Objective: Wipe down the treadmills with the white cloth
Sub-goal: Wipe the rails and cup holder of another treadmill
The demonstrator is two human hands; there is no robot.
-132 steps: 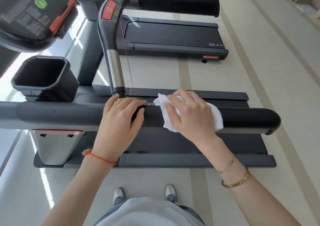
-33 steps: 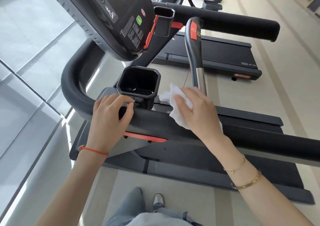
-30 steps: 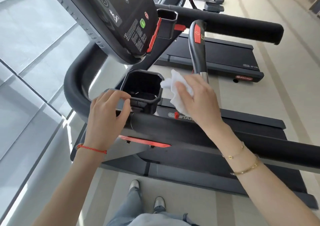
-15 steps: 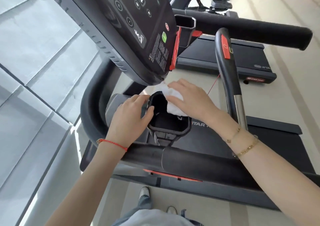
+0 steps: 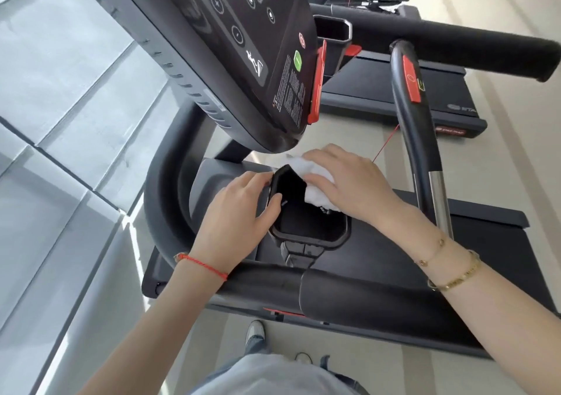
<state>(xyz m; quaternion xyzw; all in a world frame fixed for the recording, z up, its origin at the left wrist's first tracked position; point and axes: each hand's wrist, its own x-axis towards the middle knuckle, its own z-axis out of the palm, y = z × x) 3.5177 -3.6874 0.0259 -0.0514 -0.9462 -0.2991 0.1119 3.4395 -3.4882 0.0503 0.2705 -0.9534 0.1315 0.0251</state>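
The right hand (image 5: 349, 182) reaches in from the right with its fingers bent over the white cloth (image 5: 315, 179). It holds the cloth and presses it on the far right edge of the black cup holder (image 5: 309, 234). The left hand (image 5: 239, 212) holds the left side of the cup holder, with the thumb hooked over the rim and the fingers curled on the outside. The cloth is bunched up and soft, and most of it hides under the right hand. It sits just under the big screen panel (image 5: 243, 45) of the treadmill (image 5: 379, 303).
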